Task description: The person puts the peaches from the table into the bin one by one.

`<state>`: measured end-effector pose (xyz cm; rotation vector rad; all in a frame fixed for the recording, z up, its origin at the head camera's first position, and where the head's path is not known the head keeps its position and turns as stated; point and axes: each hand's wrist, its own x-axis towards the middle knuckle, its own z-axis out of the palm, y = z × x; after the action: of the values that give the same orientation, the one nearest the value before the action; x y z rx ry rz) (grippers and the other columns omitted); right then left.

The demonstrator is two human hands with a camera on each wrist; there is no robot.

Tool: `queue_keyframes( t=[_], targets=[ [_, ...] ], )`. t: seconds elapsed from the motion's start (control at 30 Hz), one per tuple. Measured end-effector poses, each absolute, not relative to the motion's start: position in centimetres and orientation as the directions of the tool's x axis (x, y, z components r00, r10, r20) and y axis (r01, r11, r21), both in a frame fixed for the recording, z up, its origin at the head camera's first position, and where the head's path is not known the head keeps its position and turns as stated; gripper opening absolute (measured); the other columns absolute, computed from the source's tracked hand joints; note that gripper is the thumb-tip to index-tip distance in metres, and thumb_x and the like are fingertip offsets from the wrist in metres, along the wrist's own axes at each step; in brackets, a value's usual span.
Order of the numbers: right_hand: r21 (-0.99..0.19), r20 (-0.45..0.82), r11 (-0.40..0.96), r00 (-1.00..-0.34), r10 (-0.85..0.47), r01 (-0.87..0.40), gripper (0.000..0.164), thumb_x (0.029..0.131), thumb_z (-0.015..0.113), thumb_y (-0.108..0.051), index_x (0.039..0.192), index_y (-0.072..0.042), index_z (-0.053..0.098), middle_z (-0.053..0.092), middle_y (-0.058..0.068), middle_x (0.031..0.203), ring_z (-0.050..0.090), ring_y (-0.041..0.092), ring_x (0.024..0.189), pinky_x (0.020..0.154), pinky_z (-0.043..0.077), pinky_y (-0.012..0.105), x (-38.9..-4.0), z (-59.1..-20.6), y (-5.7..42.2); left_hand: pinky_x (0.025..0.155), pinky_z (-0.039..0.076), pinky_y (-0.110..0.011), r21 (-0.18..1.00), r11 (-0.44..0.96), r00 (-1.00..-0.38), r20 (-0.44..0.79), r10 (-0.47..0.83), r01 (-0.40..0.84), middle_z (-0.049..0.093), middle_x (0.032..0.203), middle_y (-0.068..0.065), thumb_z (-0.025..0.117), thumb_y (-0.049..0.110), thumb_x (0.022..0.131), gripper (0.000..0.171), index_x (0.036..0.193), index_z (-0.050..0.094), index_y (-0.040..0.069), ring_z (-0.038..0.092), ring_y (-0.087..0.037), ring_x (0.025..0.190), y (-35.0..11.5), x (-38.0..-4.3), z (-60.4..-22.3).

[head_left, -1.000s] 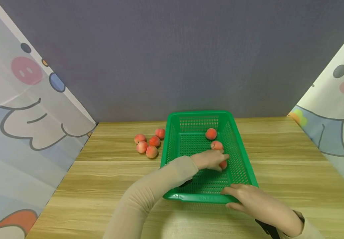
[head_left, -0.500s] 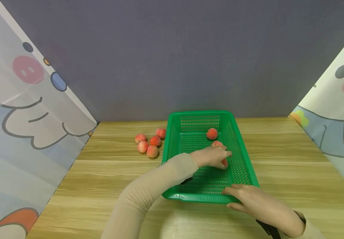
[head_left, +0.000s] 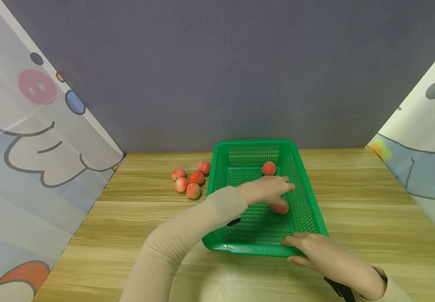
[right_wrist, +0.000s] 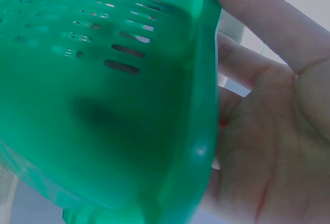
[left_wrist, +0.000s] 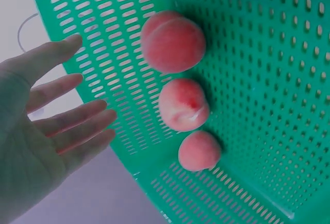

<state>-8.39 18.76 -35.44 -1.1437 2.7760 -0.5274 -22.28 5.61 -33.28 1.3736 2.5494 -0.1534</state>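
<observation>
My left hand [head_left: 268, 191] hovers over the green plastic basket [head_left: 264, 250] with its fingers spread and nothing held. In the left wrist view, three peaches lie in a row along the basket's side wall: a large one [left_wrist: 173, 43], a middle one [left_wrist: 184, 105] and a smaller one [left_wrist: 199, 150]. All are apart from the left hand [left_wrist: 56, 126] there. From the head, the near peach [head_left: 279, 206] and the far peach [head_left: 268, 168] show, while the hand hides the middle one. My right hand [head_left: 312, 251] holds the basket's rim at the near right corner, thumb and fingers on either side.
Several more peaches [head_left: 193, 191] lie in a cluster on the wooden table [head_left: 134, 226], just left of the basket. A grey wall [head_left: 217, 75] rises behind the table. Printed curtains [head_left: 429, 167] hang at both sides.
My left hand has come up slightly off the peaches and shifted a little away from me, uncovering the near peach and covering the middle one. The right hand stays on the rim.
</observation>
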Motion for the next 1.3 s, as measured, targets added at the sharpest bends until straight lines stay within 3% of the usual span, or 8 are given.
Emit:
queue_keyframes(
  t=[0.3, 0.53, 0.77, 0.93, 1.3],
  targets=[
    [-0.354, 0.045, 0.650, -0.706, -0.707, -0.673, 0.023, 0.079, 0.064, -0.026, 0.098, -0.013, 0.061, 0.061, -0.004, 0.087, 0.058, 0.009, 0.076, 0.061, 0.048, 0.028, -8.4, -35.3, 18.8, 0.065, 0.045, -0.017, -0.011, 0.546, -0.534, -0.226, 0.815, 0.838, 0.049, 0.116, -0.002, 0.059, 0.032, 0.084, 0.045, 0.125, 0.049, 0.017, 0.051, -0.007, 0.090, 4.5, -22.2, -30.9],
    [-0.349, 0.059, 0.643, -0.700, -0.711, -0.682, 0.023, 0.078, 0.065, -0.026, 0.098, -0.014, 0.061, 0.060, -0.006, 0.086, 0.057, 0.007, 0.076, 0.061, 0.048, 0.028, -8.5, -35.4, 18.8, 0.076, 0.045, -0.019, 0.000, 0.578, -0.567, -0.189, 0.801, 0.816, 0.049, 0.122, -0.004, 0.060, 0.030, 0.084, 0.044, 0.124, 0.050, 0.015, 0.049, -0.012, 0.104, 3.1, -22.0, -28.9],
    [-0.341, 0.068, 0.640, -0.697, -0.714, -0.689, 0.024, 0.078, 0.065, -0.025, 0.098, -0.012, 0.062, 0.062, -0.002, 0.088, 0.059, 0.010, 0.077, 0.062, 0.049, 0.029, -8.5, -35.4, 18.8, 0.078, 0.043, -0.019, 0.030, 0.574, -0.567, -0.121, 0.815, 0.819, 0.052, 0.113, -0.002, 0.058, 0.029, 0.085, 0.038, 0.119, 0.053, 0.012, 0.052, -0.011, 0.096, 0.9, -22.0, -27.5],
    [-0.342, 0.077, 0.636, -0.695, -0.715, -0.692, 0.023, 0.078, 0.065, -0.025, 0.098, -0.013, 0.062, 0.062, -0.004, 0.088, 0.058, 0.009, 0.077, 0.062, 0.049, 0.028, -8.4, -35.5, 18.8, 0.084, 0.043, -0.026, 0.071, 0.624, -0.616, -0.102, 0.781, 0.778, 0.049, 0.120, -0.006, 0.060, 0.030, 0.084, 0.046, 0.124, 0.049, 0.013, 0.051, -0.016, 0.104, -1.1, -21.8, -26.5],
    [-0.353, 0.067, 0.644, -0.705, -0.706, -0.679, 0.023, 0.079, 0.064, -0.026, 0.099, -0.014, 0.062, 0.062, -0.003, 0.090, 0.059, 0.011, 0.080, 0.064, 0.049, 0.031, -8.4, -35.5, 18.8, 0.079, 0.045, -0.028, 0.150, 0.689, -0.697, 0.006, 0.717, 0.709, 0.050, 0.114, -0.004, 0.063, 0.027, 0.082, 0.044, 0.122, 0.051, 0.013, 0.053, -0.016, 0.097, -6.0, -21.7, -24.6]
  ],
)
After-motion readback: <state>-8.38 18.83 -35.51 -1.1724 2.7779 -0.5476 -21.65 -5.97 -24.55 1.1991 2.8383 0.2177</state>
